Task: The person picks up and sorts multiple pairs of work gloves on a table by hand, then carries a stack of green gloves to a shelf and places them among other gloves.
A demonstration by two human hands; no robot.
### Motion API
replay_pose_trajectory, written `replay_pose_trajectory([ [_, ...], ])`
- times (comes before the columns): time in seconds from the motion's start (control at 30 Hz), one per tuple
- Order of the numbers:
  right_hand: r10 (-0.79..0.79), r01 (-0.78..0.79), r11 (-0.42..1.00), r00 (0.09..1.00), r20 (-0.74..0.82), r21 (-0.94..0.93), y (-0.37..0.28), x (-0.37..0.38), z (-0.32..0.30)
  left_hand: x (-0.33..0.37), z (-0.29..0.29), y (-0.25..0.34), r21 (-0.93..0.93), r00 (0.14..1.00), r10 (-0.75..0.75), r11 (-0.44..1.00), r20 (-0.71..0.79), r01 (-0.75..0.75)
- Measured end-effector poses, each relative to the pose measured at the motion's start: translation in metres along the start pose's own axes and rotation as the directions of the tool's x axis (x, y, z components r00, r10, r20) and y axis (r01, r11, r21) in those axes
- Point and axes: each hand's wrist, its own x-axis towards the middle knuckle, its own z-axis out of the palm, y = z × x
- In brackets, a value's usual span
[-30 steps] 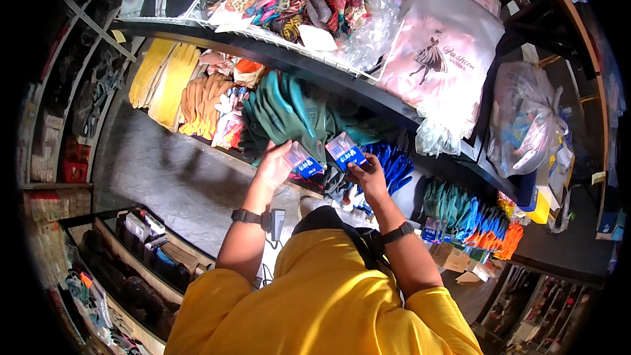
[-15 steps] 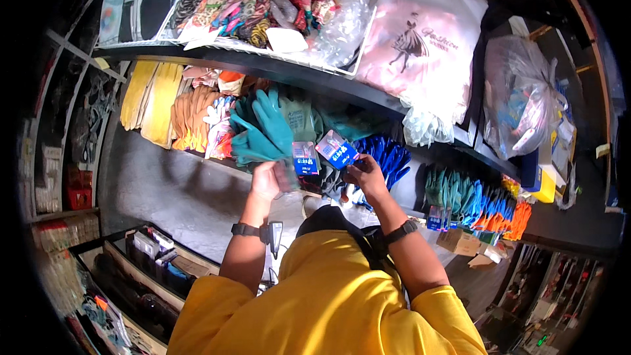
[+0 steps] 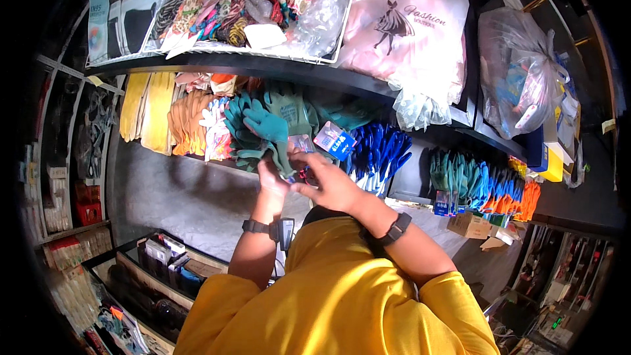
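While held upright: green glove [image 3: 268, 121], left hand [image 3: 269, 181]

Held by the lower end, glove fingers up, in front of the stock hanging under a black shelf [image 3: 230, 68]. Left hand: curled closed around that lower end. Right hand [image 3: 325, 181]: partly open, thumb and forefinger apart, close beside the same end; no clear hold on anything, exact contact too blurred to tell. Single glove or pair: cannot tell. Nearby stock: brown gloves [image 3: 189, 121] to the left, blue gloves [image 3: 381, 154] to the right.

Handling, as judged: keep the left grip low and steady; leave the glove fingers loose; straighten the lower edge with right thumb and forefinger; pull on fabric rather than on any card, for fear of tearing.

Marks: label card [image 3: 335, 139], blue and pink with pale characters, just above the right hand; attachment to which glove not visible. Paler card [image 3: 300, 142], partly behind the right fingers. Blue card [image 3: 445, 202], farther right. Pink bag [image 3: 420, 52] on the shelf: black dressed figure, dark lettering. Maker's mark on the held glove: not legible.
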Motion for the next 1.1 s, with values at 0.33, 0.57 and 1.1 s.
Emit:
replay_pose_trajectory([
  [0.33,0.349,-0.324,0.933,0.921,0.174,-0.157,0.029,-0.005,-0.001,0.005,-0.044,-0.020,0.205,0.982,0.171,0.961,0.081,-0.185],
  [0.57,0.390,-0.410,0.868,0.912,0.125,0.281,0.047,-0.001,0.019,0.019,-0.014,0.041,0.532,0.926,0.180,0.775,0.330,-0.341],
  [1.1,0.729,-0.679,0.664,0.682,0.065,-0.314,0.075,-0.007,0.005,0.021,-0.047,-0.017,0.448,0.983,0.028,0.892,-0.183,0.058],
])
